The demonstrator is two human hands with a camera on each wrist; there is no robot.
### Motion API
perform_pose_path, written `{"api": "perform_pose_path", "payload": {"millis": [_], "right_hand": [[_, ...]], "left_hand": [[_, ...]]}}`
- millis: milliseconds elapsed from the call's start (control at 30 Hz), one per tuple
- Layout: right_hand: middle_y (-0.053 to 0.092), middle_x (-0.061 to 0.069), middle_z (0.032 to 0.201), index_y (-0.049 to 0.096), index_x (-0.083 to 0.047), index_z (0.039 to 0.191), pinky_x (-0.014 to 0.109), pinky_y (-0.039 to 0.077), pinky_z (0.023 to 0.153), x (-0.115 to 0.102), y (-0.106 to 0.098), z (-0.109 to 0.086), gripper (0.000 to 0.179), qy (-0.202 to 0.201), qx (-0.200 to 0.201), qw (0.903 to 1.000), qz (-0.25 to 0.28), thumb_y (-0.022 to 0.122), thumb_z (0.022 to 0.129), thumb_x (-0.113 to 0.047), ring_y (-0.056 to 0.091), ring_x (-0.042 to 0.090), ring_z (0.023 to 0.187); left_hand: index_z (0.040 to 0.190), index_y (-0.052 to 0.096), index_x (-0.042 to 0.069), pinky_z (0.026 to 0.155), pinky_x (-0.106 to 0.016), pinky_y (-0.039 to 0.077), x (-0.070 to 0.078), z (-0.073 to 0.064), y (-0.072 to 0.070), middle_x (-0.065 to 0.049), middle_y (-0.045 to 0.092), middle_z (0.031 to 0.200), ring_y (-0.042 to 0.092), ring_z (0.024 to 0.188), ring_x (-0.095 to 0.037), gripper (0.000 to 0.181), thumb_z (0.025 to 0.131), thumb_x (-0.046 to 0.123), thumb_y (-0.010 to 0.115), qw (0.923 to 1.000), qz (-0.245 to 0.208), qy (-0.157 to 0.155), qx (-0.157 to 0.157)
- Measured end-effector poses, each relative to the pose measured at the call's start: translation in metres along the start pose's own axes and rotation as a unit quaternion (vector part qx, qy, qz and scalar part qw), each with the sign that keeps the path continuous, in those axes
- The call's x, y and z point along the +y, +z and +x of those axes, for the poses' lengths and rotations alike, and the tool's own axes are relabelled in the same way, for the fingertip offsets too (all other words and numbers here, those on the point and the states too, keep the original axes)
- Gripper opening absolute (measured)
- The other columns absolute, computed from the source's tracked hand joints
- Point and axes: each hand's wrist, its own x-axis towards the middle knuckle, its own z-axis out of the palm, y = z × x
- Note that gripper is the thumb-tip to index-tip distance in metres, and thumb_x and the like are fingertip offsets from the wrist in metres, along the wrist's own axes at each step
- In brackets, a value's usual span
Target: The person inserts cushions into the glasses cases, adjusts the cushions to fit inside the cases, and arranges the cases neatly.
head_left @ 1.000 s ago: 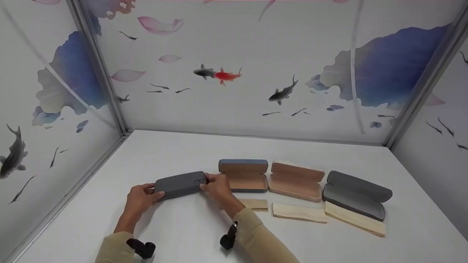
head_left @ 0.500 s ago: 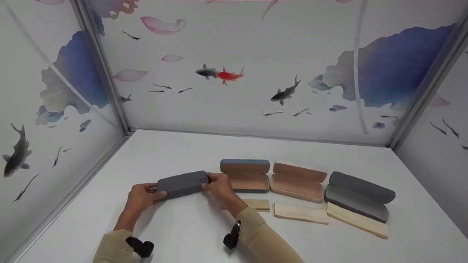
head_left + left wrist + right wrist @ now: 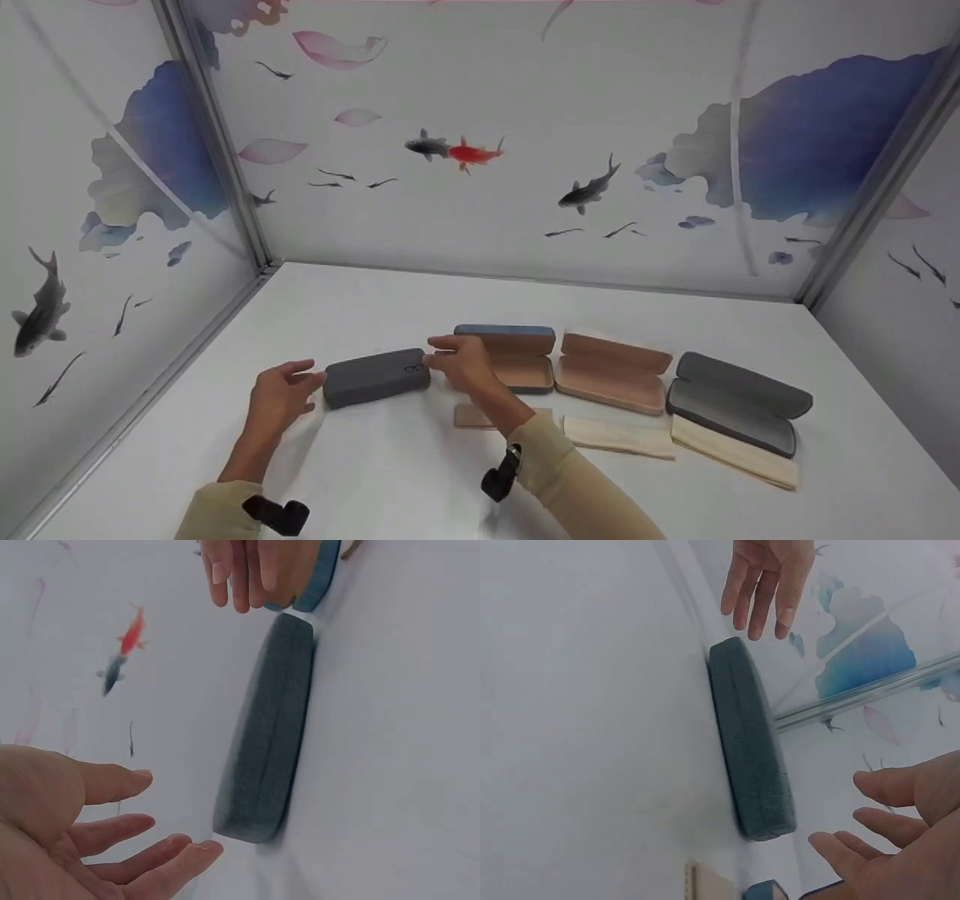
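Note:
A closed dark grey glasses case [image 3: 375, 379] with a small glasses print lies on the table, slightly slanted. Off its left end is my left hand [image 3: 277, 396], fingers spread and holding nothing. At the opposite end my right hand [image 3: 466, 364] is also loose, its fingertips right by the case's corner and overlapping an open blue glasses case [image 3: 506, 339] with a tan lining. In the left wrist view a gap shows between the fingers and the grey case [image 3: 266, 742]. The right wrist view likewise has the case [image 3: 750, 750] free of both hands.
Right of the blue case stand an open pink case [image 3: 609, 381] and an open grey case [image 3: 731, 409]. Folded cloths lie in front of them: a tan one [image 3: 474, 417], a cream one [image 3: 619, 438] and a yellowish one [image 3: 735, 454]. Printed walls [image 3: 480, 240] enclose the table.
Both hands have let go of the grey glasses case they gripped at its ends and moved slightly off it. The case stays in place, and more of the tan cloth shows.

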Motion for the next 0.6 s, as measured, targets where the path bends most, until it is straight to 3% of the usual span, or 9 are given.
{"api": "perform_pose_path", "payload": {"millis": [200, 433, 600], "right_hand": [[0.069, 0.012, 0.126, 0.069, -0.008, 0.126, 0.038, 0.053, 0.099, -0.016, -0.02, -0.013, 0.032, -0.009, -0.008, 0.9999, 0.006, 0.069, 0.096, -0.019, 0.067, 0.023, 0.114], [0.069, 0.012, 0.127, 0.067, -0.006, 0.128, 0.041, 0.051, 0.103, -0.026, -0.049, -0.03, 0.034, -0.049, -0.004, 0.9985, 0.021, 0.066, 0.097, -0.021, 0.065, 0.023, 0.119], [0.068, 0.014, 0.128, 0.068, -0.004, 0.127, 0.043, 0.052, 0.102, -0.03, -0.069, -0.042, 0.034, -0.074, 0.01, 0.9968, 0.03, 0.067, 0.097, -0.02, 0.065, 0.026, 0.119]], "left_hand": [[0.141, 0.052, -0.003, 0.089, -0.033, 0.059, 0.027, -0.017, 0.002, -0.028, 0.059, 0.134, 0.061, 0.123, -0.039, 0.045, 0.103, 0.02, 0.057, 0.9991, -0.019, 0.036, 0.009], [0.134, 0.06, 0.001, 0.079, -0.023, 0.059, 0.059, -0.033, 0.01, -0.022, 0.066, 0.125, 0.07, 0.108, -0.025, 0.039, 0.101, 0.022, 0.06, 0.9959, -0.048, 0.077, 0.01], [0.13, 0.063, 0.004, 0.08, -0.027, 0.06, 0.078, -0.042, 0.022, -0.018, 0.07, 0.119, 0.072, 0.101, -0.021, 0.036, 0.1, 0.023, 0.061, 0.994, -0.064, 0.089, 0.007]]}}
